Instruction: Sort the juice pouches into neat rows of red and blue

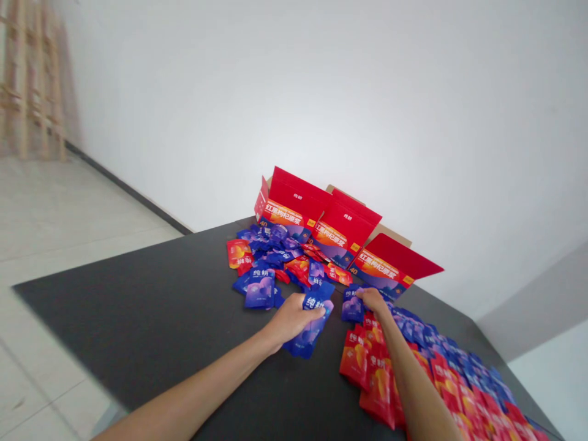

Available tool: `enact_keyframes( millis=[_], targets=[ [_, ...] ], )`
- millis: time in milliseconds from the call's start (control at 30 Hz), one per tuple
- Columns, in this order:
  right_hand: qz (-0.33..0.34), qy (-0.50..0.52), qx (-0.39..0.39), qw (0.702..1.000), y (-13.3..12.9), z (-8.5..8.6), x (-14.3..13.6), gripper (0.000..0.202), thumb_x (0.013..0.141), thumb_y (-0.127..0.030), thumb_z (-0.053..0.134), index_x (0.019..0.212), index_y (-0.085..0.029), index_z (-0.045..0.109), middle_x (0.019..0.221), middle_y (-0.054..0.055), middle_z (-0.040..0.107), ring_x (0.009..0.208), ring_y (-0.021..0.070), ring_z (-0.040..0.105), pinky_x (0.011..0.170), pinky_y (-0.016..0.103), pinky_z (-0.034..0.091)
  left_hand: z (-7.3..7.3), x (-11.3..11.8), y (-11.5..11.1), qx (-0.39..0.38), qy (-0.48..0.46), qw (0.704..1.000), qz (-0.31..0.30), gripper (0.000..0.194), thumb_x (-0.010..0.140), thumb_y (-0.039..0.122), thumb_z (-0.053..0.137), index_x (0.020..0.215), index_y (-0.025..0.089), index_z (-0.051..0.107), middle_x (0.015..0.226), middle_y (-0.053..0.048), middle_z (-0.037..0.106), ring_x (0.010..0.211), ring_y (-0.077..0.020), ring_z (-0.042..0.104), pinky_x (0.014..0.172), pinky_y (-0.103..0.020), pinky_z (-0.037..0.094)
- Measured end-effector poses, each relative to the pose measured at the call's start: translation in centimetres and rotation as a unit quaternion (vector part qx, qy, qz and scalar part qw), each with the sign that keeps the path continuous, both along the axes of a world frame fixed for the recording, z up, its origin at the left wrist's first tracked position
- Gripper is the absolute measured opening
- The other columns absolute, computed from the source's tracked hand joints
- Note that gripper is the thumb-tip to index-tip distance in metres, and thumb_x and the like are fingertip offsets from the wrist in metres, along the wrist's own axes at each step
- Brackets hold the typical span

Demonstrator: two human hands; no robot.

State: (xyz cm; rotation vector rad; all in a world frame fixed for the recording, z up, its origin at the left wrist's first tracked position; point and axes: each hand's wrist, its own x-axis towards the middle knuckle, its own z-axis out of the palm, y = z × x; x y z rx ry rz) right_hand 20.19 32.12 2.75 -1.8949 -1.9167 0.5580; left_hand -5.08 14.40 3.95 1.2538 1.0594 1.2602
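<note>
My left hand [296, 317] grips a small fanned stack of blue sachets [309, 334], thumb on top, above the dark table. To the right, my right hand [373, 300] pinches the edge of a single blue sachet [351, 306] at the near end of the laid-out rows. Below it lie overlapping red sachets [356, 358], partly covered by my right forearm. Beyond my left hand is a loose pile of mixed sachets [271, 245], mostly blue with some red ones. Whether the right-hand sachet touches the table is hard to tell.
Three open red cartons, a left one [289, 205], a middle one [342, 229] and a right one [386, 263], stand along the back against the white wall. Rows of blue sachets [452, 352] run down the right side. The dark table [151, 318] ends at the left above a tiled floor.
</note>
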Motion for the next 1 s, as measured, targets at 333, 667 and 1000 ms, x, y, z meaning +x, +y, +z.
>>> enact_keyframes(
  millis=[333, 667, 1000],
  targets=[
    [-0.140, -0.178, -0.028, 0.974, 2.1, -0.8, 0.4, 0.034, 0.093, -0.037, 0.058, 0.120, -0.017, 0.059, 0.123, 0.009, 0.060, 0.107, 0.0225, 0.061, 0.091, 0.045, 0.052, 0.2, -0.1, -0.1, 0.002, 0.030, 0.999, 0.012, 0.024, 0.071, 0.039, 0.071, 0.069, 0.015, 0.070, 0.058, 0.002, 0.062, 0.059, -0.0173, 0.056, 0.057, -0.025, 0.040],
    [-0.249, -0.220, 0.012, 0.943, 2.0, -1.2, 0.4, 0.034, 0.094, -0.037, 0.057, 0.123, -0.018, 0.058, 0.127, 0.010, 0.058, 0.108, 0.0227, 0.060, 0.091, 0.045, 0.051, 0.5, 0.0, -0.4, -0.011, 0.038, 0.999, 0.014, 0.022, 0.071, 0.037, 0.069, 0.065, 0.016, 0.065, 0.057, 0.003, 0.058, 0.057, -0.0165, 0.054, 0.055, -0.025, 0.040],
    [-0.259, -0.222, 0.030, 0.939, 1.7, -1.6, -0.4, 0.036, 0.094, -0.037, 0.057, 0.123, -0.017, 0.057, 0.126, 0.010, 0.058, 0.109, 0.0234, 0.060, 0.091, 0.046, 0.051, 0.5, -0.1, -0.5, -0.005, 0.036, 0.999, 0.010, 0.023, 0.072, 0.037, 0.069, 0.072, 0.015, 0.070, 0.060, 0.002, 0.059, 0.060, -0.0166, 0.054, 0.055, -0.024, 0.040]
  ],
)
